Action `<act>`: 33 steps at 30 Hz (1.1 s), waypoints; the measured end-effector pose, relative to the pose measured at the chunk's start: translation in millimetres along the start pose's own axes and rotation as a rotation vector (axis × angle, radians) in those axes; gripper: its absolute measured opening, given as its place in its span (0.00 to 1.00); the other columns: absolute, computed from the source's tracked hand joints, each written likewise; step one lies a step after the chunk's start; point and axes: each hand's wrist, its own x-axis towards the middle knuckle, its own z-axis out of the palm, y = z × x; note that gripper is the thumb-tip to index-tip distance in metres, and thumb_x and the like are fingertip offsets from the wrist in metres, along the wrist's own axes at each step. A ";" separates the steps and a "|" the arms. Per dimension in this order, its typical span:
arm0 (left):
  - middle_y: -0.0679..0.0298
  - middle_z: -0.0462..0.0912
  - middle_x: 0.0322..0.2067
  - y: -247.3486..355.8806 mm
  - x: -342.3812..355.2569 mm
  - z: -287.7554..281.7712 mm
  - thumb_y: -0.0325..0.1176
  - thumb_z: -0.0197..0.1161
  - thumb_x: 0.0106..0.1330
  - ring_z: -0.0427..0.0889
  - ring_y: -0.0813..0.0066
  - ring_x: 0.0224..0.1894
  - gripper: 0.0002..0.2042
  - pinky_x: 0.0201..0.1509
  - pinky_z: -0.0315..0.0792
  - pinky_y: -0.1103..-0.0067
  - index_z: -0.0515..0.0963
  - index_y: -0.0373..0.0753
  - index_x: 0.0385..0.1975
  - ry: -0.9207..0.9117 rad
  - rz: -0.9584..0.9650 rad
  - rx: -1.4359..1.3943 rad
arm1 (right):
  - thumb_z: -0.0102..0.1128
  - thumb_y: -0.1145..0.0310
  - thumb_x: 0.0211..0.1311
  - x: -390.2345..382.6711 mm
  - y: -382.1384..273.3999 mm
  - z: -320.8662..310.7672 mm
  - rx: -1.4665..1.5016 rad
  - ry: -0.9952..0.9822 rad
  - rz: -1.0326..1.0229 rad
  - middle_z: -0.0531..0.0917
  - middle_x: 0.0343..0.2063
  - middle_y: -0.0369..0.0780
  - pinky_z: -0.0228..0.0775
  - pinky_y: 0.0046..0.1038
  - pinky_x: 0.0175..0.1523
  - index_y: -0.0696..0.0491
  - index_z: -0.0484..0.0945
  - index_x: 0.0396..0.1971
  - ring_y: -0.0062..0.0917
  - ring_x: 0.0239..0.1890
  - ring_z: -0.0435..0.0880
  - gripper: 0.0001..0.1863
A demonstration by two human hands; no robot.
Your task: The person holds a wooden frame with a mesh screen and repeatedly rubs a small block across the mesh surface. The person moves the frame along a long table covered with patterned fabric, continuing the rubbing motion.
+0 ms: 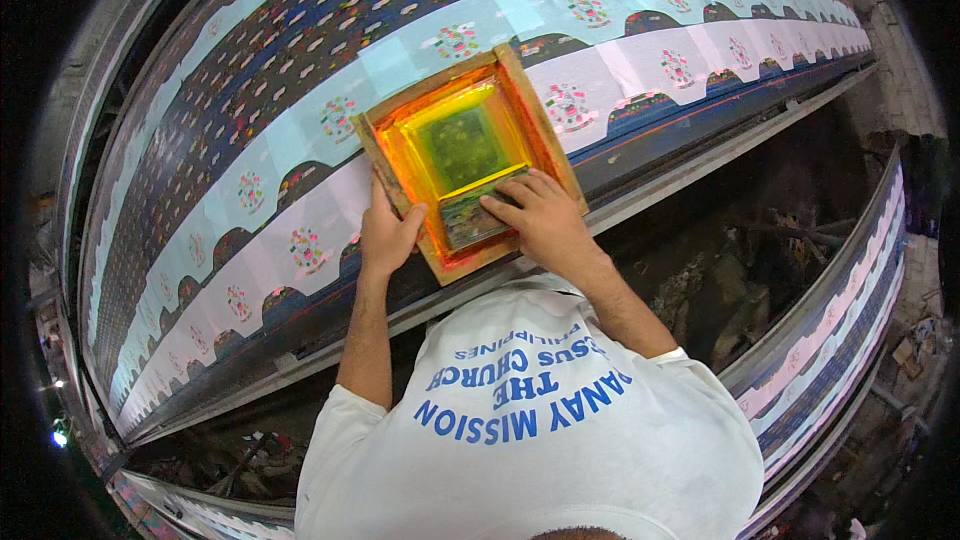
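Observation:
A wooden screen-printing frame [549, 131] lies tilted at an angle over the long printing table, with bright yellow and green ink on its mesh [457, 140] and orange stains around the inside. My left hand [390, 230] is closed on the frame's left side. My right hand [545, 225] has its fingers over a dark squeegee [467, 224] in the lower part of the screen, holding it at a yellow ink line. Under and beside the frame run pale pink cloth pieces [625, 75] and light blue ones [540, 10], several bearing small multicoloured prints [305, 250].
A metal rail [730, 128] edges the table just below my hands. Beyond it is a dark gap [730, 240] with debris. A second table with similar cloth strips [825, 330] runs along the right, and more dark patterned fabric [260, 60] covers the upper part of the table.

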 end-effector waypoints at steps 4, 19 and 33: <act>0.53 0.94 0.43 41.2 30.6 70.0 0.33 0.71 0.69 0.95 0.59 0.37 0.47 0.43 0.86 0.65 0.50 0.38 0.85 -0.020 0.059 -0.046 | 0.74 0.76 0.51 -20.8 69.9 -38.8 -0.024 -0.035 0.026 0.86 0.60 0.42 0.66 0.48 0.81 0.47 0.87 0.61 0.42 0.68 0.81 0.32; 0.59 0.90 0.34 80.8 67.0 172.1 0.28 0.66 0.72 0.87 0.74 0.23 0.50 0.20 0.80 0.76 0.38 0.39 0.88 -0.106 -0.032 -0.091 | 0.73 0.80 0.52 -53.4 177.1 -69.4 0.033 -0.054 0.064 0.86 0.60 0.40 0.76 0.43 0.70 0.47 0.87 0.62 0.40 0.64 0.82 0.33; 0.53 0.92 0.32 61.1 69.4 174.7 0.32 0.67 0.70 0.89 0.61 0.20 0.51 0.25 0.84 0.67 0.40 0.39 0.87 -0.030 0.117 -0.035 | 0.67 0.79 0.60 30.2 208.7 -49.5 0.023 -0.015 0.015 0.90 0.54 0.44 0.76 0.42 0.68 0.50 0.90 0.57 0.41 0.60 0.86 0.24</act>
